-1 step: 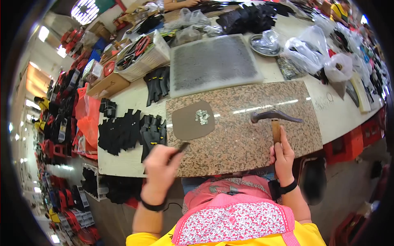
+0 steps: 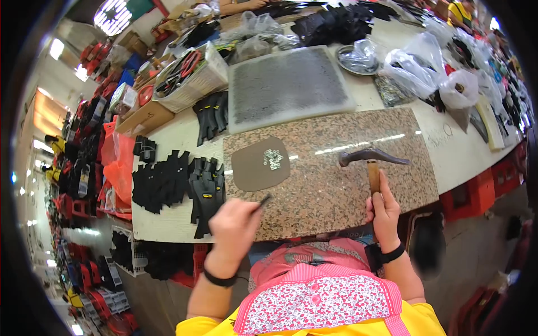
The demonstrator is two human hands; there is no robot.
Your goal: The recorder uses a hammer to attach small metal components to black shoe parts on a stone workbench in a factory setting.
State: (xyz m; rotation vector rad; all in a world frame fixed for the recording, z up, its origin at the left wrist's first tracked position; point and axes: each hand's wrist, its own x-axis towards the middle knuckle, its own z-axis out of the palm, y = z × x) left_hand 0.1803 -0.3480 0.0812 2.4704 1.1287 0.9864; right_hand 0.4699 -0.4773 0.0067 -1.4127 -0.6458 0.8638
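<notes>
My right hand (image 2: 385, 221) is wrapped round the wooden handle of a hammer (image 2: 373, 175), whose dark curved head lies above the speckled granite slab (image 2: 330, 196). At the slab's near left edge my left hand (image 2: 232, 228) is closed on a short, thin dark piece (image 2: 265, 200); its kind is too small to make out. Beyond it lies a brown rounded pad (image 2: 249, 171) with a cluster of small silvery rings (image 2: 273, 159) on top. Left of the slab are black flat pieces (image 2: 161, 182) and black curved pieces with yellow marks (image 2: 206, 190).
A grey-topped white board (image 2: 288, 84) lies behind the slab. A white basket of tools (image 2: 196, 81) stands at the far left. To the right are a metal dish (image 2: 358, 60) and clear plastic bags (image 2: 417, 70). Red bins (image 2: 468, 193) stand below the table's right edge.
My left hand has moved right with the dark piece, over the slab's near left corner. My right hand holds the hammer much as before. The whole view has shifted slightly.
</notes>
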